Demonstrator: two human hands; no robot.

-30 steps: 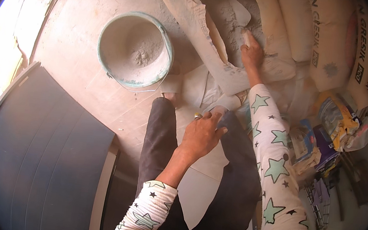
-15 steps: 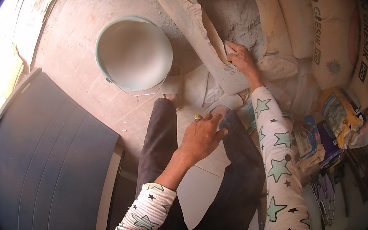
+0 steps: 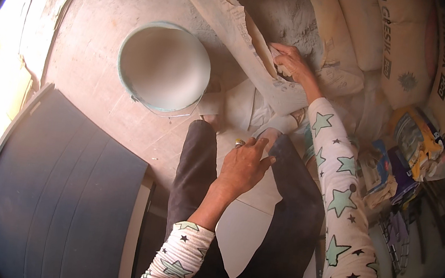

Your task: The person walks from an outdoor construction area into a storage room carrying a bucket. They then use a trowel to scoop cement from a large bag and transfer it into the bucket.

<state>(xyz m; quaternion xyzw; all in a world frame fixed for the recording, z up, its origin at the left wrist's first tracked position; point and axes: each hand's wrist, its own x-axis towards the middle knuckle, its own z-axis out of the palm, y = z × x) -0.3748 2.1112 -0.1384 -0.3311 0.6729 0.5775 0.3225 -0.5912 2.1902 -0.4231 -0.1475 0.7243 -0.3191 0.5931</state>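
Observation:
A torn-open paper sack [image 3: 222,23] of grey cement powder [image 3: 295,29] lies at the far middle. At its near torn edge my right hand [image 3: 294,65] is closed, the fingers bent round a pale paper-like flap of the opening; the fingertips are partly hidden. My left hand [image 3: 242,166], with a ring on one finger, hangs between my knees, fingers loosely bent and apart, holding nothing. Left of the sack stands a round bucket [image 3: 124,56] with a wire handle. Its inside looks smooth and whitish, and I cannot tell what it holds.
Full brown sacks [image 3: 403,50] stand at the far right. Below them lie crumpled coloured packets [image 3: 408,144] and a purple bag [image 3: 402,176]. A dark grey panel [image 3: 63,187] fills the lower left. My legs [image 3: 195,163] stand apart around the middle.
The right hand stays at the sack's torn edge, its fingers shifted slightly. The left hand keeps its place. The whole view has moved a little.

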